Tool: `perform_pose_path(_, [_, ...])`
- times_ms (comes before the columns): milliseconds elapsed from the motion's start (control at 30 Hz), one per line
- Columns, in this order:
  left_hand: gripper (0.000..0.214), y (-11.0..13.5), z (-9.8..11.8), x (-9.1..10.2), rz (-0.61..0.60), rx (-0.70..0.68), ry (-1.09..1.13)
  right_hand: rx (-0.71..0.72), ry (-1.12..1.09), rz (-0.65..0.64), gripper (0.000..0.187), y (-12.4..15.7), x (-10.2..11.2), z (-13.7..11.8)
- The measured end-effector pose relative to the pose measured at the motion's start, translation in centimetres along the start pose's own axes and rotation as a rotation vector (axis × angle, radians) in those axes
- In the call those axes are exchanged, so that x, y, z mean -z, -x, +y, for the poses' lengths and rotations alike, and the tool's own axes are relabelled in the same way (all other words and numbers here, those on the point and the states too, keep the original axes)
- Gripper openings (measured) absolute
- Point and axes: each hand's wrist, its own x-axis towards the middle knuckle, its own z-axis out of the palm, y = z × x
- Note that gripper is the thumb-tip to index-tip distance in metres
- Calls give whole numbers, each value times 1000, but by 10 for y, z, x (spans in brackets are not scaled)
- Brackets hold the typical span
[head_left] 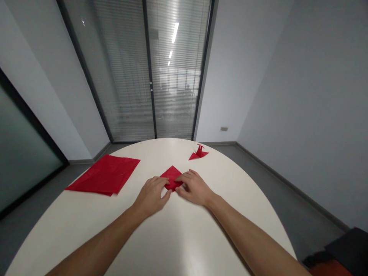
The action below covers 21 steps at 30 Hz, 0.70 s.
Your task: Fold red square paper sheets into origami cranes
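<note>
A small folded piece of red paper [173,173] lies on the white round table in front of me, turned so one corner points away. My left hand [151,195] holds its left side, with fingertips on top and the thumb near the lower corner. At the right side, my right hand [196,188] has curled fingers on the paper and its thumb by the bottom edge. The fingers hide both side corners of the paper. Farther back on the right stands a red folded paper crane [199,154].
Larger red paper sheets [107,174] lie at the table's left edge. The round white table [155,237] fills the lower view. A glass partition with blinds [129,96] and grey walls stand behind it. Something dark and orange [345,253] shows at the lower right.
</note>
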Motion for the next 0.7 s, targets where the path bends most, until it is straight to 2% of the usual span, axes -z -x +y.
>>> perform_pose_path(100, [14, 0, 0, 1, 0, -4, 12, 10, 7, 1, 24, 0, -1, 1])
perform_pose_path(300, [15, 0, 0, 0, 8, -2, 5, 65, 47, 17, 10, -2, 0, 3])
perform_pose_path(433, [17, -1, -2, -2, 8, 4, 0, 97, 67, 27, 13, -3, 1, 2])
perform_pose_path(600, [18, -1, -5, -2, -11, 14, -22, 53, 78, 28, 12, -4, -3, 4])
perform_pose_path(700, [19, -2, -4, -1, -25, 30, -39, -2, 81, 42, 17, -3, -5, 7])
